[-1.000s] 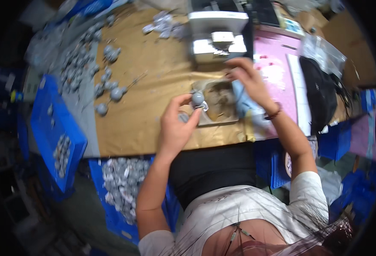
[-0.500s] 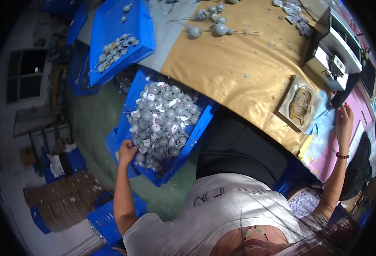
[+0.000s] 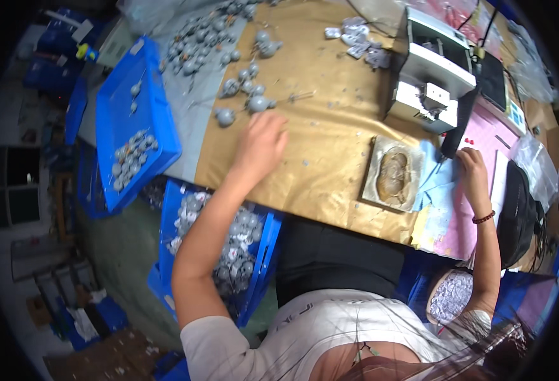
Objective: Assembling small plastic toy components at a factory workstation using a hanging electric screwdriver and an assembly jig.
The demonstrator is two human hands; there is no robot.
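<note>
My left hand (image 3: 262,145) lies palm down on the brown paper-covered worktable (image 3: 330,95), fingers bunched loosely together; I cannot tell whether anything is under them. Just beyond my fingertips, toward the table's far left corner, sits a cluster of small round grey metal parts with thin wire stems (image 3: 244,95), the nearest ones just apart from my hand. My right hand (image 3: 472,170) rests near the table's right edge on a light blue cloth (image 3: 437,181), fingers curled by a black handle (image 3: 457,127); whether it grips that, I cannot tell. Between my hands lies a square grey metal mould block with an oval hollow (image 3: 394,173). Behind it stands a white and grey benchtop machine (image 3: 433,70). A blue plastic crate of grey parts (image 3: 133,120) hangs over the left edge, another blue bin of silvery pieces (image 3: 229,241) below the near edge.
</note>
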